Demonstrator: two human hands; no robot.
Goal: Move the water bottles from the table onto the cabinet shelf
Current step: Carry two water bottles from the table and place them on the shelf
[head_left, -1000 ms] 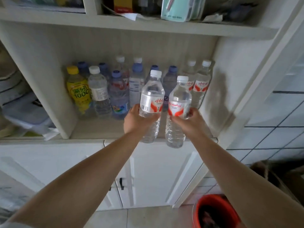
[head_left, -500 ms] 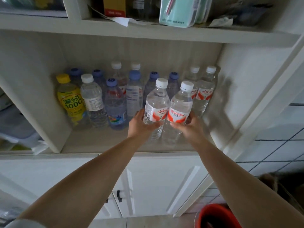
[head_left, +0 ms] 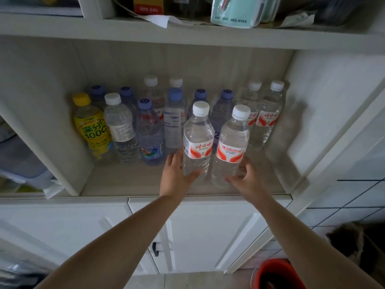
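Observation:
Two clear water bottles with white caps and red-and-white labels stand side by side near the front of the cabinet shelf [head_left: 125,184]. My left hand [head_left: 177,174] is at the base of the left bottle [head_left: 198,142]; its fingers are straightened beside the bottle and its thumb lies across the front. My right hand [head_left: 244,178] curls around the lower part of the right bottle [head_left: 232,147]. Behind them stand several more bottles, among them a yellow drink bottle [head_left: 91,128] at the far left and two matching red-labelled bottles [head_left: 268,117] at the right.
An upper shelf [head_left: 187,32] with boxes and a teal pouch [head_left: 235,11] overhangs the opening. White cabinet doors [head_left: 208,236] are below. A red bucket [head_left: 277,276] sits on the floor at the lower right, next to a tiled wall [head_left: 354,197].
Both hands carried the two bottles forward into the shelf opening and set them down on the board. My left hand's fingers have loosened from its bottle.

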